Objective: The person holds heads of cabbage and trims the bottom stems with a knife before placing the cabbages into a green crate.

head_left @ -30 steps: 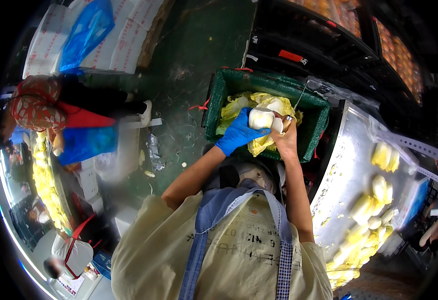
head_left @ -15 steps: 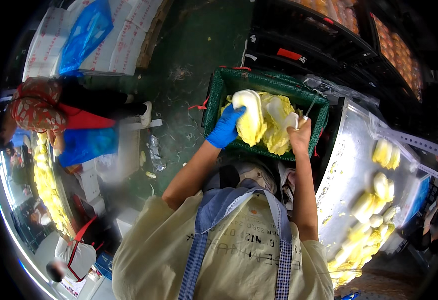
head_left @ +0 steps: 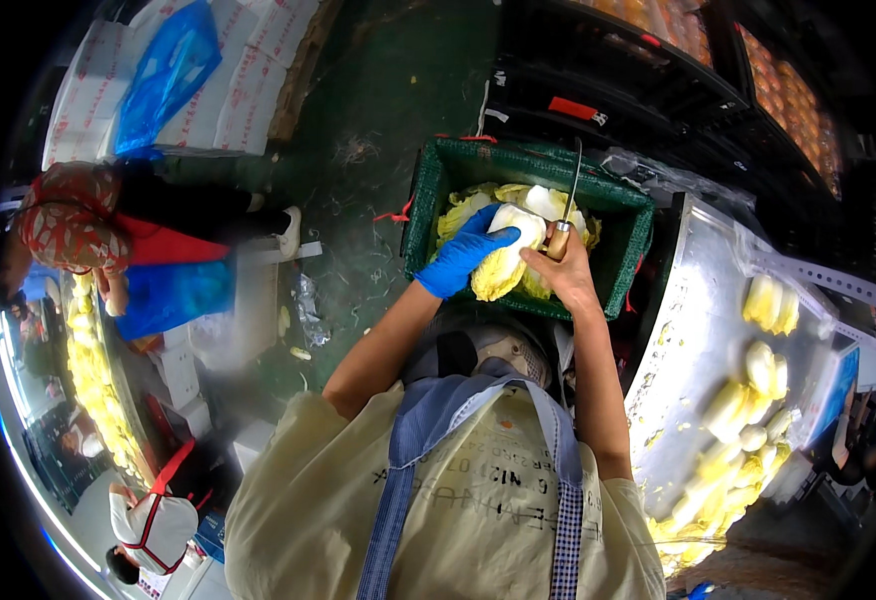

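My left hand (head_left: pixel 464 254), in a blue glove, is closed around a napa cabbage (head_left: pixel 506 262) with a pale base and yellow leaves. It holds the cabbage above a green woven crate (head_left: pixel 436 175). My bare right hand (head_left: pixel 568 270) grips the wooden handle of a knife (head_left: pixel 559 240), its blade pointing up and away over the crate. The right thumb is by the cabbage's right side; whether it touches is hard to tell. Loose yellow and white cabbage leaves (head_left: pixel 550 203) lie in the crate beneath both hands.
A metal table (head_left: pixel 698 290) to the right bears several cabbages (head_left: pixel 728 480). Dark crates (head_left: pixel 608 80) of orange produce stand at the far right. White boxes (head_left: pixel 88 100) are stacked far left. A co-worker (head_left: pixel 78 220) stands at the left beside a row of cabbages (head_left: pixel 93 370).
The cabbage has turned and come down slightly in my left hand. My right hand has moved left towards it, and the knife now stands more upright. Leaves in the crate look rearranged.
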The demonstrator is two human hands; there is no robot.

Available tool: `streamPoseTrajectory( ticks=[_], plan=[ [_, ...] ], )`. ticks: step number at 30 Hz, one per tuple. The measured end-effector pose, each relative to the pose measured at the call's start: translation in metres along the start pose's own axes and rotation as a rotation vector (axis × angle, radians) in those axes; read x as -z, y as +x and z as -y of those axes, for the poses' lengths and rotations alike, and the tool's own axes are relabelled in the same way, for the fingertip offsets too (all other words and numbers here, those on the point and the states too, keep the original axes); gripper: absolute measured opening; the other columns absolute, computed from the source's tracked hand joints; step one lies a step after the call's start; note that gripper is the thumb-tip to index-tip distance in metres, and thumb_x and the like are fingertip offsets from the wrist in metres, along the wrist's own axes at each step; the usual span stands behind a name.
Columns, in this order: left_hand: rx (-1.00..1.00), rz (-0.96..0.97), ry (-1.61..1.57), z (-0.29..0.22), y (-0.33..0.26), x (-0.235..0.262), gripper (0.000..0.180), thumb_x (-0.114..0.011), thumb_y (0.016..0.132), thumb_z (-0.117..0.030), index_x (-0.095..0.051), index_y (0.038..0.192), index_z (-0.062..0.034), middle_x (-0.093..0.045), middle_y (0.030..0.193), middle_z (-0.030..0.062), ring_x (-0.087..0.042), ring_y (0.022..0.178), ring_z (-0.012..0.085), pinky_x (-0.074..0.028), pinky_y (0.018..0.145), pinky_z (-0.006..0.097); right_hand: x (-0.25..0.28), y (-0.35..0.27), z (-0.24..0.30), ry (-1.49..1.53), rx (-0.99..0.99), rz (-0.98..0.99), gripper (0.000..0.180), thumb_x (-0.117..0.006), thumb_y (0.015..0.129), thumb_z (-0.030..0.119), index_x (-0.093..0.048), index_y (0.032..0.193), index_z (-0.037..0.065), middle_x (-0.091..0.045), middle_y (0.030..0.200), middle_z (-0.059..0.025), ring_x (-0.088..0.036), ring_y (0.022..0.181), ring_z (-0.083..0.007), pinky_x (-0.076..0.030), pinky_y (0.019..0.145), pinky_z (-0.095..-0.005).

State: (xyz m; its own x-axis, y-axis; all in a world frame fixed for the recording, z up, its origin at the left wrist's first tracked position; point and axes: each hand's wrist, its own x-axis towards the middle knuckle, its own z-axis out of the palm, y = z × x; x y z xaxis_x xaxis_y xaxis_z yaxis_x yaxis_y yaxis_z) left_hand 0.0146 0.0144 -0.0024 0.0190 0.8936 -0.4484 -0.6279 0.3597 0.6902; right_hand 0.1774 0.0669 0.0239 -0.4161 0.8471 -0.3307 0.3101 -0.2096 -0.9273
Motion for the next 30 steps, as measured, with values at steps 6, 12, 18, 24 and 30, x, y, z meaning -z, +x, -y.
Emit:
streamPoseTrajectory(
  ticks=[6,12,18,24,30],
  plan=[
    [0.06,-0.005,0.004,0.003,-0.001,0.006,0.041,-0.061,0.083,-0.014,-0.047,0.12,-0.0033,-0.056,0.11,0.0065,-0.055,0.099,0.0152,-0.045,0.085,0.027,0.003,-0.001,-0.003,0.066,0.081,0.033,0.041,-0.075,0.067,0.009,-0.044,0.093,0.006,-0.043,0.084,0.0002,-0.04,0.075,-0.0089,-0.037,0.068,-0.0236],
    [0.113,-0.036,0.045,-0.01,-0.002,0.004,0.042,-0.061,0.084,-0.02,-0.048,0.119,-0.0012,-0.057,0.108,0.0071,-0.056,0.096,0.0136,-0.045,0.083,0.025,0.0,-0.002,0.0,0.152,0.078,0.039,0.036,-0.07,0.069,0.005,-0.045,0.094,0.005,-0.046,0.085,-0.0005,-0.043,0.077,-0.0097,-0.039,0.071,-0.0244],
    [0.15,-0.086,0.135,-0.008,0.005,0.009,0.044,-0.063,0.082,-0.023,-0.049,0.117,-0.0004,-0.057,0.107,0.0072,-0.056,0.095,0.0124,-0.044,0.083,0.024,-0.014,0.001,-0.007,0.012,0.084,-0.135,0.03,-0.063,0.071,0.002,-0.045,0.095,0.003,-0.047,0.082,-0.0005,-0.045,0.073,-0.009,-0.041,0.066,-0.0241],
    [0.044,-0.162,0.35,-0.005,0.005,-0.004,0.049,-0.066,0.079,-0.028,-0.047,0.117,-0.0023,-0.052,0.114,0.0098,-0.052,0.103,0.0177,-0.041,0.088,0.027,-0.017,0.007,-0.02,0.153,0.068,-0.197,0.029,-0.062,0.072,0.002,-0.045,0.095,-0.001,-0.053,0.088,-0.0042,-0.05,0.079,-0.0111,-0.043,0.071,-0.0234],
    [-0.226,-0.021,0.987,-0.001,0.01,-0.01,0.078,-0.081,0.059,-0.034,-0.043,0.122,-0.0058,-0.051,0.115,0.0137,-0.05,0.105,0.0231,-0.041,0.09,0.033,-0.015,0.002,-0.009,0.073,0.07,-0.19,0.04,-0.067,0.067,-0.005,-0.043,0.099,-0.001,-0.057,0.098,-0.0083,-0.054,0.09,-0.0154,-0.043,0.082,-0.0267]
  ],
)
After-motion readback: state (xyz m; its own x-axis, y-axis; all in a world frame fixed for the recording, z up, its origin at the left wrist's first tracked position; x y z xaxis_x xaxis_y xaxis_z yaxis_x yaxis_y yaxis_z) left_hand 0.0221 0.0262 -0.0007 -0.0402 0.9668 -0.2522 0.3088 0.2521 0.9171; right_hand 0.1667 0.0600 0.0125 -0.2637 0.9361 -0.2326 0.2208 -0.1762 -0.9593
